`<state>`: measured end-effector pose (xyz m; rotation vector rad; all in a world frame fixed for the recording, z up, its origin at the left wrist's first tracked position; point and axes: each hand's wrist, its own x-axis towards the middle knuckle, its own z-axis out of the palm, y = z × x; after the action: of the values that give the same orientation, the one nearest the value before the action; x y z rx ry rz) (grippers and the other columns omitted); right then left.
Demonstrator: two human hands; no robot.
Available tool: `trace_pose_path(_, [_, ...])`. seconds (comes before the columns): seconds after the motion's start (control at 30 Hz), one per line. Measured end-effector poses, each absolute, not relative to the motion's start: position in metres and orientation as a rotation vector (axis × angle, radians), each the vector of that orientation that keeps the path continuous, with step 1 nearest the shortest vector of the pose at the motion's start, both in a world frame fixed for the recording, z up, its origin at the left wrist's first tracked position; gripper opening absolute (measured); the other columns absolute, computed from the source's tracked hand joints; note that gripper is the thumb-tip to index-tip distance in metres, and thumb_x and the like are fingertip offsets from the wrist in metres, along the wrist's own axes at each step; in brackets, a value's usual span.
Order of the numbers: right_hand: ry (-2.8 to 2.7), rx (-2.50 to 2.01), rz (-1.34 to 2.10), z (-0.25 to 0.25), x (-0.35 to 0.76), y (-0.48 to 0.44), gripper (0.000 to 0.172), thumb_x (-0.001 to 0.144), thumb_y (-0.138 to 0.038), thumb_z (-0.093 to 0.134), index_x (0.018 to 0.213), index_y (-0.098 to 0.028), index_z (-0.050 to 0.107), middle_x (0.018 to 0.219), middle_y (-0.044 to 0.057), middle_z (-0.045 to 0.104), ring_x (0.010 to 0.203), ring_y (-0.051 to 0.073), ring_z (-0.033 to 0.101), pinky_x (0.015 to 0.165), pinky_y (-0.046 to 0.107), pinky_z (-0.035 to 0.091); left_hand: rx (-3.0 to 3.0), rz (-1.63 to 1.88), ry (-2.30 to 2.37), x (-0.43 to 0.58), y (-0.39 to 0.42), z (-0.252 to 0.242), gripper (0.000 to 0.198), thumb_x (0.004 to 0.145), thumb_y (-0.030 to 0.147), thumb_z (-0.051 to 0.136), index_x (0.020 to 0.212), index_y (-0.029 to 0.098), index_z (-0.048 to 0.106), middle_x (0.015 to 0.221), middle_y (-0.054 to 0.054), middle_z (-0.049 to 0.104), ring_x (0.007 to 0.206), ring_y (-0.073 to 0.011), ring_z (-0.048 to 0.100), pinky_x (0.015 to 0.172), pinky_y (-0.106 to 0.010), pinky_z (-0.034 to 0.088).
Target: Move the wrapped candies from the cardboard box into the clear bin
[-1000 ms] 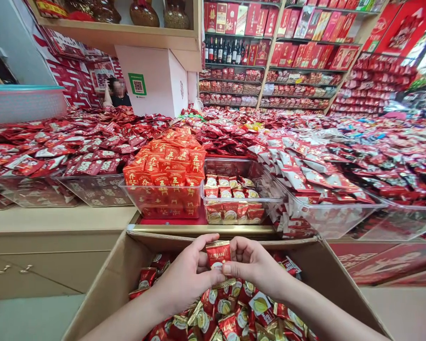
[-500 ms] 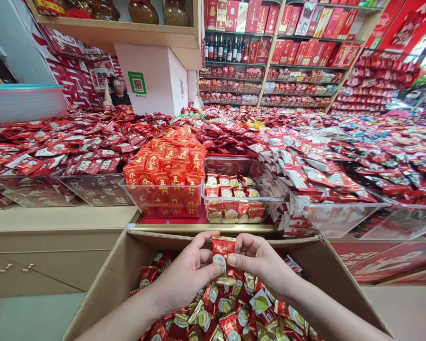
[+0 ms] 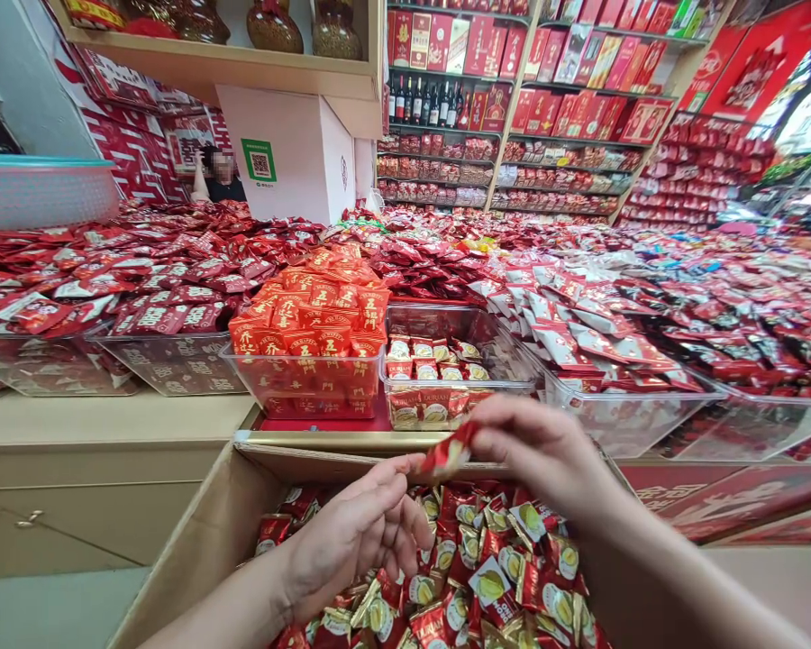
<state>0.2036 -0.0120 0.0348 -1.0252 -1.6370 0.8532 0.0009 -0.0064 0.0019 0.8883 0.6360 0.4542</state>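
Note:
My right hand pinches a small red durian candy packet and holds it above the far rim of a cardboard box. My left hand hovers just below and to the left, fingers loosely spread and holding nothing. Under both hands the box is heaped with several red-and-gold durian packets. Just beyond the box stands a clear bin partly filled with the same packets in rows.
A clear bin of orange-red packets stands left of the durian bin, and a bin of red-and-white packets stands right. Red sweets cover the long counter. Shelves of red boxes and bottles line the back. A person sits far left.
My left hand let go of the packet and dropped lower. My right hand carried the packet up and forward toward the clear bin, tilting it.

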Motion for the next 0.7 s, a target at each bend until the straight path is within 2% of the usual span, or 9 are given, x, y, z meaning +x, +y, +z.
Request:
trace_pose_path(0.13, [-1.77,-1.263,0.251,0.084,0.233,0.021,0.014,0.072,-0.028,0.056,0.08,-0.019,0.062,0.072,0.002,0.062,0.065,0.014,0.056,0.06,0.027,0.042,0.995,0.384,0.677,0.001,-0.007,0.0,0.036,0.08,0.035,0.049,0.11,0.015,0.041,0.075,-0.005,0.059,0.059,-0.0112,0.054,0.052,-0.021,0.032])
trace_pose_path(0.23, [-2.049,-1.498,0.033,0.097,0.245,0.05,0.016,0.071,-0.026,0.054,0.08,-0.018,0.065,0.074,0.003,0.064,0.068,0.016,0.056,0.063,0.028,0.04,1.102,0.317,0.684,0.003,-0.008,-0.004,0.034,0.077,0.036,0.053,0.103,0.015,0.047,0.075,-0.004,0.059,0.057,-0.0104,0.054,0.05,-0.021,0.032])
trace_pose_path(0.5, [-2.564,-1.722,0.357,0.087,0.243,0.095,0.017,0.064,-0.027,0.058,0.076,-0.019,0.066,0.072,0.0,0.065,0.064,0.014,0.055,0.057,0.023,0.038,1.209,0.324,0.748,0.003,-0.006,-0.005,0.034,0.074,0.037,0.055,0.099,0.015,0.049,0.073,-0.004,0.06,0.058,-0.0119,0.055,0.05,-0.021,0.033])
trace_pose_path(0.7, [-2.674,-1.854,0.377,0.079,0.233,0.103,0.017,0.061,-0.02,0.055,0.074,-0.016,0.065,0.071,0.003,0.064,0.064,0.015,0.054,0.054,0.023,0.037,1.257,0.302,0.706,0.001,-0.006,-0.008,0.04,0.07,0.04,0.058,0.099,0.014,0.049,0.074,-0.003,0.058,0.059,-0.0112,0.054,0.052,-0.022,0.034])
